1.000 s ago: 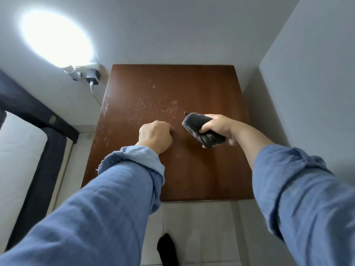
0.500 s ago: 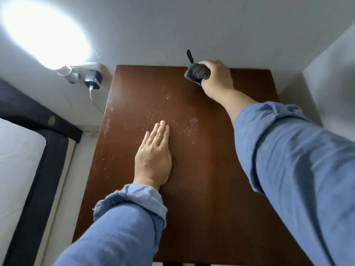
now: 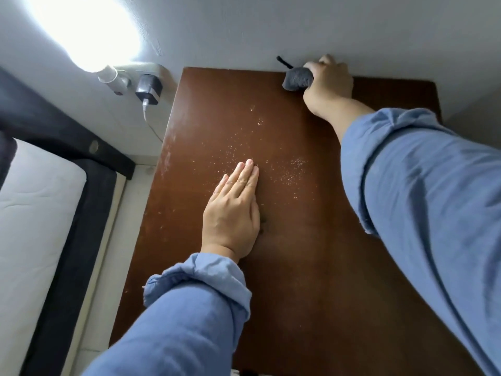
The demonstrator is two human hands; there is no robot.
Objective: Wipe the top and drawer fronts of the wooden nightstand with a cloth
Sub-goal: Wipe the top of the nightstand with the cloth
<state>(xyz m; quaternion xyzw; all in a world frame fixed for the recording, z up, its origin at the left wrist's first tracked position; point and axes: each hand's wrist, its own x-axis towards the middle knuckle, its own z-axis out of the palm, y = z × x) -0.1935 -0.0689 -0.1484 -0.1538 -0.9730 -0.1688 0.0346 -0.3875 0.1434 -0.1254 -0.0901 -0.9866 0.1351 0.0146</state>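
The brown wooden nightstand top [image 3: 303, 267] fills the middle of the view, with pale dust specks [image 3: 287, 172] scattered over its centre. My left hand [image 3: 233, 213] lies flat on the top, fingers straight and together, pointing toward the wall. My right hand [image 3: 329, 82] grips a bunched dark grey cloth [image 3: 296, 80] at the far edge of the top, against the wall. A thin dark loop sticks up from the cloth. The drawer fronts are out of sight.
A grey wall runs behind the nightstand. At the left, a bright lamp [image 3: 108, 74] and a black charger [image 3: 149, 89] with a white cable sit in a wall socket. A bed with a white mattress [image 3: 35, 213] and dark frame stands at the left.
My right hand carried the cloth from the middle of the top to the far edge by the wall. My left hand went from a fist to lying flat. The camera moved closer.
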